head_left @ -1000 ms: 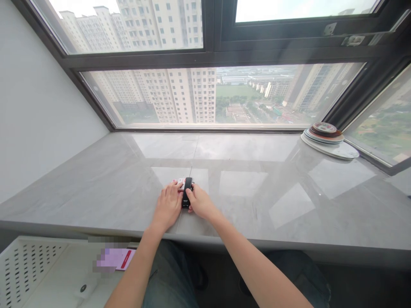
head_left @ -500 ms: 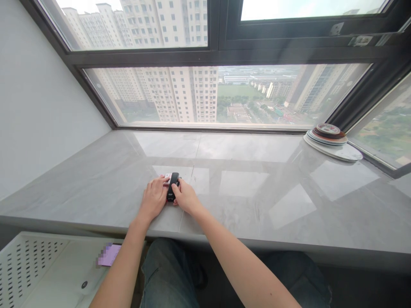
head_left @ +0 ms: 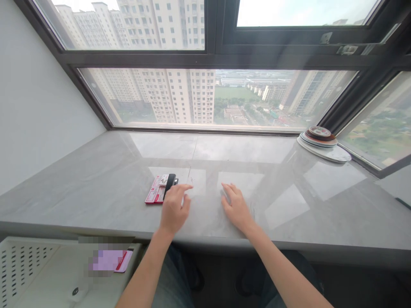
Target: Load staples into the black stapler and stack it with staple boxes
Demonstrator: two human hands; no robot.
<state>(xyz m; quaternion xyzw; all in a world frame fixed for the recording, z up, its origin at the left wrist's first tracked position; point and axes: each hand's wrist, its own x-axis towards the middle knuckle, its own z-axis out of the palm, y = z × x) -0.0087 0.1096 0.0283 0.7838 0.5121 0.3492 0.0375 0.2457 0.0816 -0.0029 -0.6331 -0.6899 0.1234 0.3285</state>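
Observation:
A small black stapler-like device (head_left: pixel 169 183) lies on the grey stone sill (head_left: pixel 96 179), resting over a red and white paper slip (head_left: pixel 156 191). My left hand (head_left: pixel 174 208) hovers just right of the device, fingers loosely curled with the forefinger stretched out, holding nothing. My right hand (head_left: pixel 236 207) lies flat on the sill further right, fingers spread, also holding nothing.
A stack of plates (head_left: pixel 322 140) sits at the far right corner by the window. Below the sill at lower left stands a white perforated box (head_left: pixel 38 269) with a pink card (head_left: pixel 123 261) on it. My knees are under the sill's front edge.
Both hands have let go of the black device. My right hand moved off to the right and flattened; my left hand drew back, uncovering the red and white slip.

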